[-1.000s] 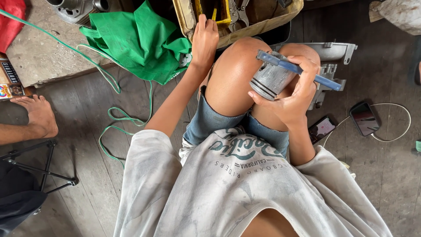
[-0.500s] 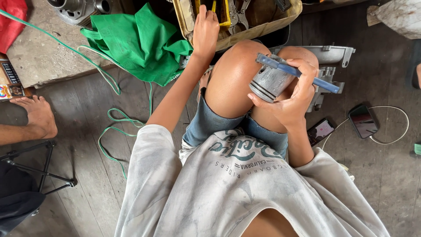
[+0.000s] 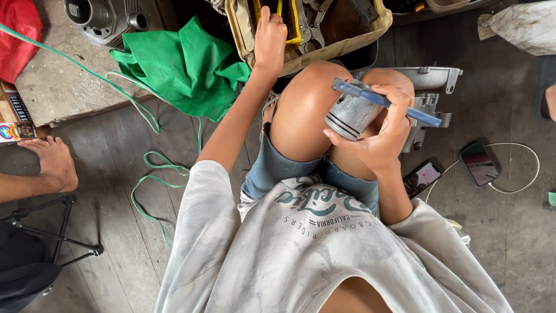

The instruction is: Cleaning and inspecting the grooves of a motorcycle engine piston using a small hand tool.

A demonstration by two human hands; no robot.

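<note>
- resting on the bare knees, a grey metal piston is held in the right hand, fingers wrapped closed round its side and the ringed end turned toward the body.
- a blue-handled tool is pinned across the top of the piston by the same hand's fingers; its tip cannot be made out.
- the left hand is stretched forward into a yellowish tool tray, its fingers curled down among the tools; whether anything is gripped there cannot be told.
- pliers are seen lying in the tray just right of that hand.
- a green cloth bag is spread on the floor left of the tray, with a green cord trailing from it across the boards.
- a grey metal engine casing is partly hidden behind the right knee.
- two phones are laid on the floor to the right, well apart from the piston.
- another person's bare foot is seen at the left edge.
</note>
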